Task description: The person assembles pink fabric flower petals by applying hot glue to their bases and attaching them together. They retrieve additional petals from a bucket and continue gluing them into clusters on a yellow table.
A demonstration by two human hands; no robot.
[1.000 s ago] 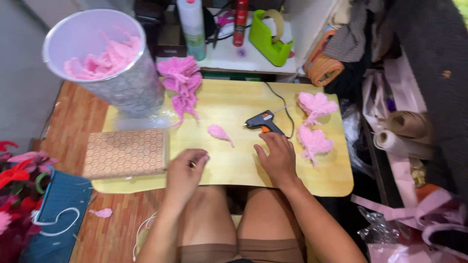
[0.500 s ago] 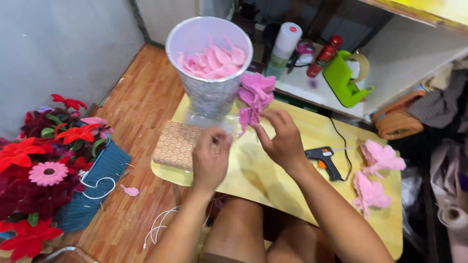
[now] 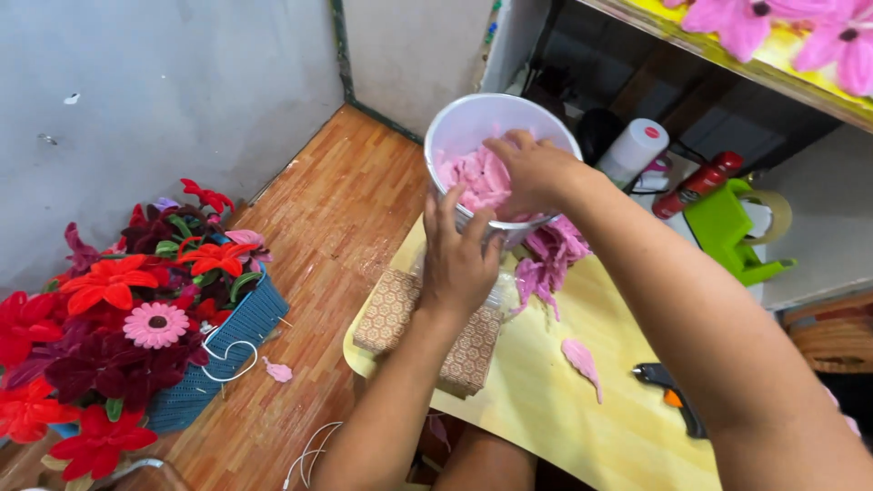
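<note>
A clear plastic cup [image 3: 452, 127] full of pink fabric petals [image 3: 473, 177] stands at the far left end of a small yellow table [image 3: 546, 400]. My left hand [image 3: 459, 259] presses against the cup's near side, fingers spread on its wall. My right hand [image 3: 532, 168] reaches down into the cup, fingers curled among the petals; whether it grips any is hidden. A heap of pink petals [image 3: 550, 259] lies just right of the cup. One loose pink petal [image 3: 582, 362] rests on the table.
A patterned brown box [image 3: 391, 314] sits on the table's near left corner. A black glue gun [image 3: 668, 405] lies to the right. A blue basket [image 3: 223, 350] of red and pink artificial flowers stands on the wooden floor. A green tape dispenser [image 3: 732, 236] and bottles sit behind.
My view swung left toward the cup. My left hand moved from the table to the cup's side, and my right hand went from the petal heap into the cup.
</note>
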